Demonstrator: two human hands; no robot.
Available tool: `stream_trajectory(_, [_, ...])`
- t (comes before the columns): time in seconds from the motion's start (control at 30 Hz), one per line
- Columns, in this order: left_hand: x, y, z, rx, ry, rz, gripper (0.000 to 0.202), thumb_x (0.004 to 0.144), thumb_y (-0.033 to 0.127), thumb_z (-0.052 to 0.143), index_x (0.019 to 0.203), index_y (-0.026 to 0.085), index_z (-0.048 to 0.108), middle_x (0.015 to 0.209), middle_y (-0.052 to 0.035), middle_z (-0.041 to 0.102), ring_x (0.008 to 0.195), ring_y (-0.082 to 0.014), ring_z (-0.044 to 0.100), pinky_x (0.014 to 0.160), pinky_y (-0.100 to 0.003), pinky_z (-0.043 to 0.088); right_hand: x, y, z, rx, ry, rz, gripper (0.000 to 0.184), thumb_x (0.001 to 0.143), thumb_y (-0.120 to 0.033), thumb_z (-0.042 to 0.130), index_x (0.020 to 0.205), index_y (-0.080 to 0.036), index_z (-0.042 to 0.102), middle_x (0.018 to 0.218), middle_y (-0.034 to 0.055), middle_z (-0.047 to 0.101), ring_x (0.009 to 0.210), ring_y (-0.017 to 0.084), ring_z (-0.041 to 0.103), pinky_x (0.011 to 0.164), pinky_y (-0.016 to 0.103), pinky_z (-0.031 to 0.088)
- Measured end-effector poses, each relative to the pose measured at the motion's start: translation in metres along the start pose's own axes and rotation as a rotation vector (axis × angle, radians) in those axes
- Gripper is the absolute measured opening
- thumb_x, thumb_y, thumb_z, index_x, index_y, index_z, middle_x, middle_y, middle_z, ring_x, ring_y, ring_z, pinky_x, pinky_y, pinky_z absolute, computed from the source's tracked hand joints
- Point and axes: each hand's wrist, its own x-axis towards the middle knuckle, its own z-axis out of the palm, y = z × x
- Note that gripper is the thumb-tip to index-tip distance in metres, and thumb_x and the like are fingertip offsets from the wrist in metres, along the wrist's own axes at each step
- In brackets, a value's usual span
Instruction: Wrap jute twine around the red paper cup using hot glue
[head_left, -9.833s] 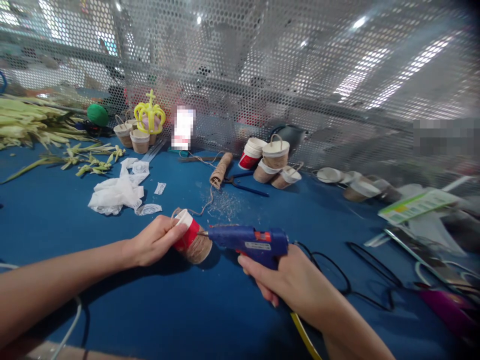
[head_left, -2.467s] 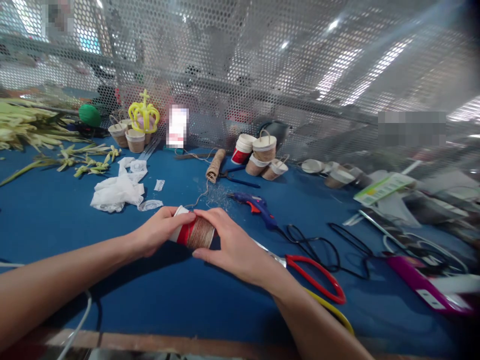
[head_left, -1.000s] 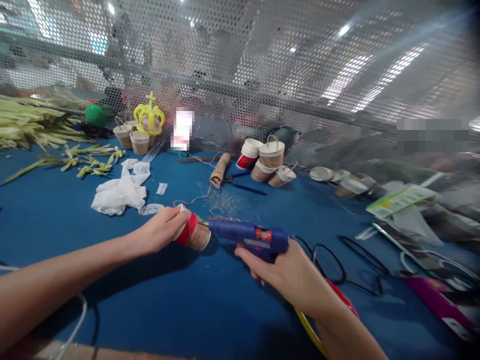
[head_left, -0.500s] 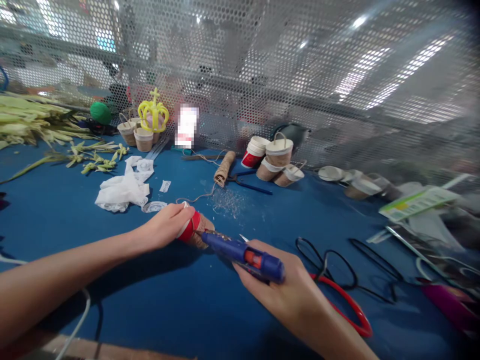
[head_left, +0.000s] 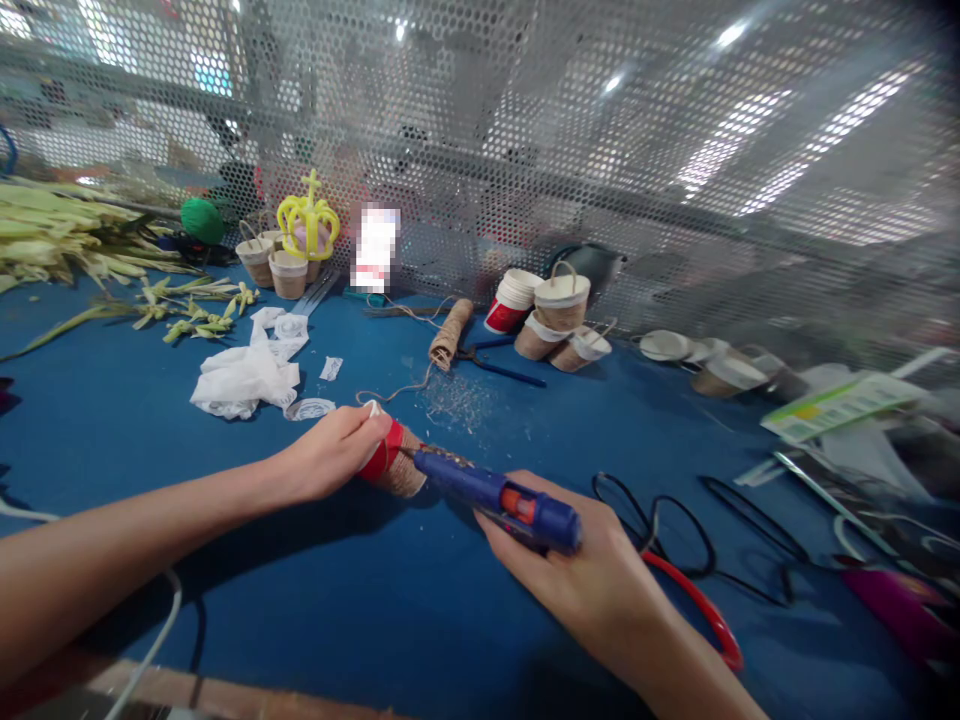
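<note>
My left hand (head_left: 330, 460) grips a red paper cup (head_left: 390, 460) lying on its side on the blue table, its lower part wound with brown twine. My right hand (head_left: 577, 570) is closed around a blue hot glue gun (head_left: 499, 495). The gun's nozzle touches the twine-wrapped side of the cup. A strand of twine runs from the cup back to a twine spool (head_left: 448, 335).
Red-handled scissors (head_left: 694, 615) and a black cord (head_left: 675, 520) lie right of my right hand. Twine-wrapped cups (head_left: 559, 320) stand by the perforated metal screen. White scraps (head_left: 244, 375), green stems (head_left: 90, 270), a yellow crown (head_left: 307, 220) and more cups (head_left: 274, 265) sit at left.
My right hand set the glue gun down, pressed the twine on the cup, then picked the gun up again. In the last second the nozzle tilted and came back onto the cup's side.
</note>
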Motion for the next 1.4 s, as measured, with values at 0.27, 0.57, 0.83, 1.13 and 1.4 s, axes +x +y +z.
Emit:
stream_trajectory(0.27, [-0.002, -0.007, -0.002, 0.078, -0.047, 0.098, 0.042, 0.079, 0.038, 0.031, 0.073, 0.009, 0.061, 0.065, -0.0050, 0.062, 0.061, -0.0160, 0.053, 0.055, -0.023, 0.040, 0.001, -0.001, -0.002, 0.070, 0.013, 0.069, 0.017, 0.073, -0.024, 0.049, 0.058, -0.019, 0.043, 0.051, -0.0040, 0.041, 0.047, 0.009, 0.036, 0.044, 0.021, 0.035])
stream_trajectory(0.57, [-0.001, -0.011, -0.004, -0.013, -0.156, 0.146, 0.044, 0.083, 0.038, 0.028, 0.086, 0.010, 0.063, 0.082, -0.0061, 0.065, 0.074, -0.0182, 0.057, 0.068, -0.025, 0.043, 0.002, -0.002, -0.003, 0.127, -0.020, 0.118, 0.015, 0.071, -0.025, 0.051, 0.059, -0.019, 0.045, 0.051, -0.0040, 0.042, 0.046, 0.009, 0.039, 0.043, 0.020, 0.036])
stream_trajectory(0.83, [-0.003, -0.010, -0.004, 0.005, -0.159, 0.162, 0.043, 0.081, 0.038, 0.032, 0.086, 0.011, 0.064, 0.077, -0.0043, 0.065, 0.071, -0.0174, 0.057, 0.065, -0.024, 0.043, 0.003, -0.004, -0.005, 0.168, -0.031, 0.170, 0.018, 0.069, -0.027, 0.054, 0.055, -0.019, 0.046, 0.041, -0.0057, 0.042, 0.037, 0.007, 0.038, 0.034, 0.019, 0.033])
stream_trajectory(1.13, [-0.006, -0.009, -0.005, 0.122, -0.095, 0.135, 0.044, 0.078, 0.043, 0.034, 0.069, 0.010, 0.062, 0.061, -0.0030, 0.058, 0.061, -0.0158, 0.052, 0.059, -0.024, 0.042, 0.006, 0.000, -0.009, 0.257, -0.042, 0.312, 0.023, 0.067, -0.030, 0.055, 0.049, -0.018, 0.048, 0.036, -0.0040, 0.047, 0.032, 0.008, 0.043, 0.033, 0.019, 0.036])
stream_trajectory(1.4, [-0.008, -0.009, -0.005, 0.167, -0.095, 0.169, 0.044, 0.079, 0.041, 0.032, 0.070, 0.009, 0.061, 0.058, -0.0020, 0.055, 0.056, -0.0128, 0.047, 0.054, -0.022, 0.040, 0.009, 0.000, -0.012, 0.236, -0.075, 0.360, 0.023, 0.069, -0.035, 0.055, 0.055, -0.016, 0.051, 0.037, -0.0038, 0.047, 0.034, 0.008, 0.045, 0.036, 0.020, 0.038])
